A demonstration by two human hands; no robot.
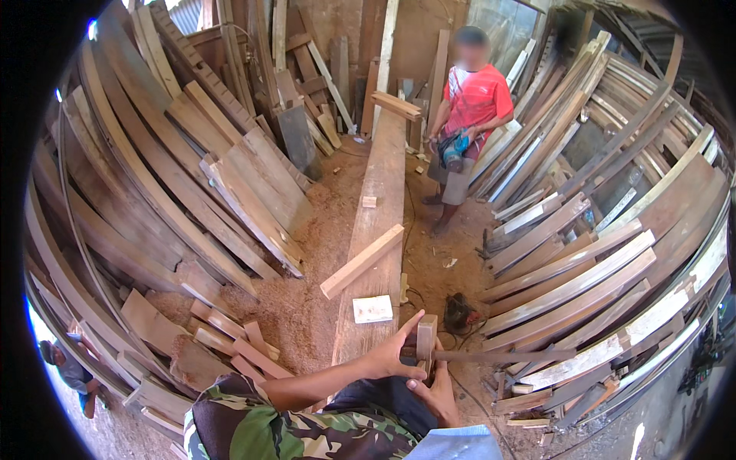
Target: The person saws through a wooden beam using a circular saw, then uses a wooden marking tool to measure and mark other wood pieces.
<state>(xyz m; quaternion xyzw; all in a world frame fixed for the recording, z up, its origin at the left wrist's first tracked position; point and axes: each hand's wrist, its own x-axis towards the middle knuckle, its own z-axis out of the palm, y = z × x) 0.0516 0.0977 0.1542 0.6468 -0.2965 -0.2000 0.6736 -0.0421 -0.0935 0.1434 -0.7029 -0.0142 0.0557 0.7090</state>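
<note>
Just beyond my lap, my left hand grips a short wooden block from its left side, index finger and thumb apart around it. My right hand closes on the lower end of the same block, its thumb pointing up. A long, thin, flat dark strip sticks out to the right from the block, roughly at a right angle; I cannot tell how the two are joined. On the plank bench ahead lie a squared wooden bar, set slantwise, a pale flat rectangular piece and a small wood block.
Wooden pieces lie across the bench's far end. A person in a red shirt stands to its right, holding a blue power tool. Boards lean along the left; stacked timber lines the right. A dark power tool sits on the floor.
</note>
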